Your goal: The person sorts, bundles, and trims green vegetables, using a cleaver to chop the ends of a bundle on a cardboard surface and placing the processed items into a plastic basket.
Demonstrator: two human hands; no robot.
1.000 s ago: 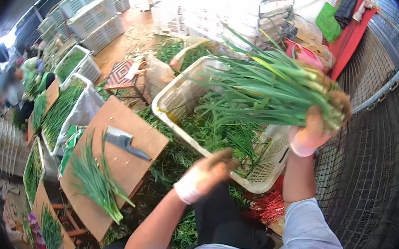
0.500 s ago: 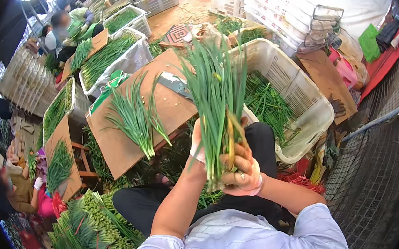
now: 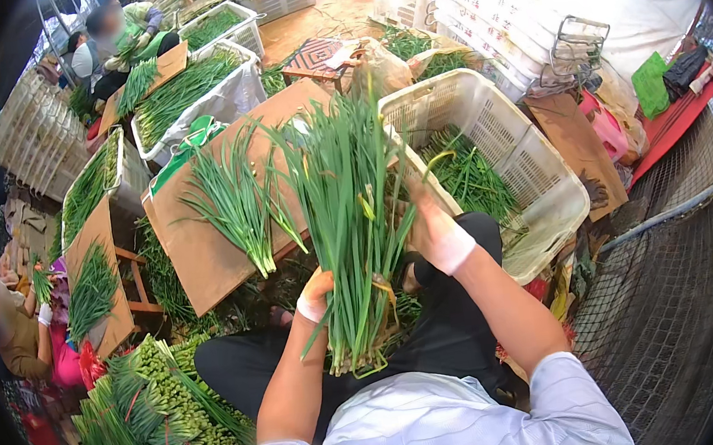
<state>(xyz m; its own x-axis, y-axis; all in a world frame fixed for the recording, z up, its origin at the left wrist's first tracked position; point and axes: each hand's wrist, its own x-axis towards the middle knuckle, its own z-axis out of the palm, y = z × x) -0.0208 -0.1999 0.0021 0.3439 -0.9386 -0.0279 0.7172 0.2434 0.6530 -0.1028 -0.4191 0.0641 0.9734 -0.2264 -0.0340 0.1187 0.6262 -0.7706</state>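
In front of my lap stands a large bunch of green chives (image 3: 344, 232), leaves up and cut stems low, with a few yellowed blades among them. My left hand (image 3: 317, 293), in a white glove with bare-looking fingers, is closed round the bunch's left side. At its right edge is my right hand (image 3: 433, 225), gloved alike; its fingers are blurred and partly behind leaves. A smaller fan of chives (image 3: 237, 205) lies on the brown board (image 3: 192, 270), left of the held bunch.
A white plastic crate (image 3: 556, 180) with loose chives stands at my right. Tied chive bundles (image 3: 160, 417) are heaped at lower left. Co-workers sit at the left and far left beside boards and filled crates (image 3: 251, 90). Black netting (image 3: 669, 302) borders the right.
The bunch has come lower and leans slightly left, its leaves spread wider. My right hand has left the stem end and moved up along the right edge. My left hand has moved down and left.
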